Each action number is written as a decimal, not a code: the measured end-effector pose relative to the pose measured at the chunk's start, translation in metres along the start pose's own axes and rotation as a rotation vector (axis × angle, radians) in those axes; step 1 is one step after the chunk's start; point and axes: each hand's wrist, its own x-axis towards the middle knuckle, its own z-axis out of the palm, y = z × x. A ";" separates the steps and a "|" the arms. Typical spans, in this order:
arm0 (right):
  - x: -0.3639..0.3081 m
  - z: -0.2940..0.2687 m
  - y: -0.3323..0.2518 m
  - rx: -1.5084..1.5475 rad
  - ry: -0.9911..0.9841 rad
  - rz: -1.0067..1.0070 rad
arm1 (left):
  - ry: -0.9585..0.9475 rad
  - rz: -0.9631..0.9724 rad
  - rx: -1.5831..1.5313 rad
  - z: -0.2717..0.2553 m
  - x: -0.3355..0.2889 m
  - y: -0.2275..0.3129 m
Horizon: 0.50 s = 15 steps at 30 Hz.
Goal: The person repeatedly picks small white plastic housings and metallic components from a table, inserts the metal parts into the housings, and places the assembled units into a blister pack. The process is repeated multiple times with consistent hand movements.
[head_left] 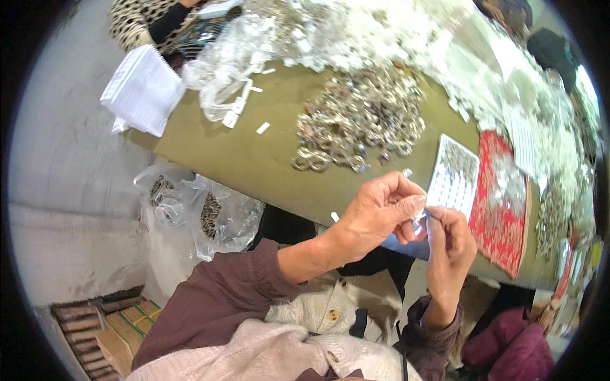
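My left hand (384, 206) and my right hand (450, 244) meet over the table's near edge, both pinched closed. Between their fingertips is a small whitish, shiny piece (417, 223), too small for me to tell its kind. Just beyond the hands lies a white tray (471, 206), with small metallic bits at its far end and rows of pale spots nearer me. A heap of shiny metal pieces (362, 120), some looking like rings or clasps, is spread beyond my left hand. To the right of the tray lies a red mat (499, 219) scattered with small pale bits.
White stacked cards (143, 89) stand at the table's left corner, beside clear plastic bags (229, 57). A mass of white pieces (406, 28) covers the far side. Open plastic bags of small dark parts (210, 216) hang or sit below the left edge. Other people sit around the table.
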 end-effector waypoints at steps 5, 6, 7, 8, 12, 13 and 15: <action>-0.002 0.025 0.000 0.105 0.091 -0.024 | 0.001 0.053 -0.032 -0.009 -0.013 0.006; -0.002 0.031 -0.001 0.115 0.098 -0.044 | 0.007 0.073 -0.032 -0.011 -0.016 0.007; -0.002 0.035 -0.002 0.055 0.089 -0.067 | 0.039 0.074 -0.005 -0.013 -0.019 0.008; -0.002 0.040 -0.005 -0.006 0.083 -0.089 | 0.068 0.074 0.022 -0.014 -0.022 0.008; -0.002 0.065 -0.014 -0.274 0.133 -0.399 | 0.193 0.192 0.172 -0.015 -0.037 0.013; -0.002 0.068 -0.016 -0.293 0.132 -0.463 | 0.182 0.229 0.157 -0.018 -0.039 0.015; -0.002 0.069 -0.019 -0.209 0.056 -0.334 | 0.193 0.148 0.144 -0.025 -0.045 0.019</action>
